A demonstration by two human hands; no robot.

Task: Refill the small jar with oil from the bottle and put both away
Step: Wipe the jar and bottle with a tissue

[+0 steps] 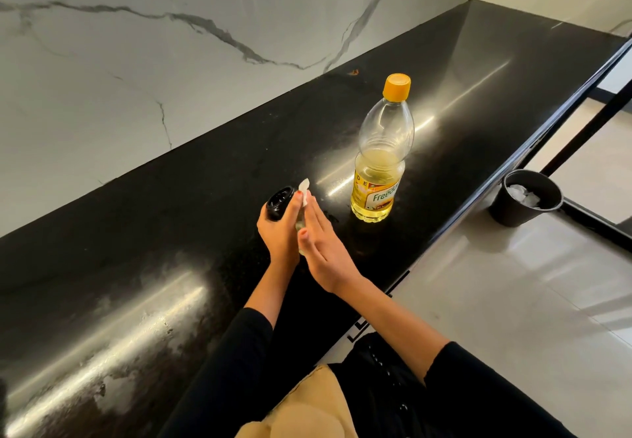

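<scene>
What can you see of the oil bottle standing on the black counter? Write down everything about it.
The oil bottle is clear plastic, with an orange-yellow screw cap closed on top and a yellow printed label around its lower body. Pale yellow oil fills roughly the lower half, and the part above looks empty. It stands upright on the glossy black counter, to the right of the hands, and nothing else touches it.

bottle (379,164): yellow cap, yellow oil | jar (278,203): black lid | counter (171,232): black | wall (136,44): grey-veined white
</scene>
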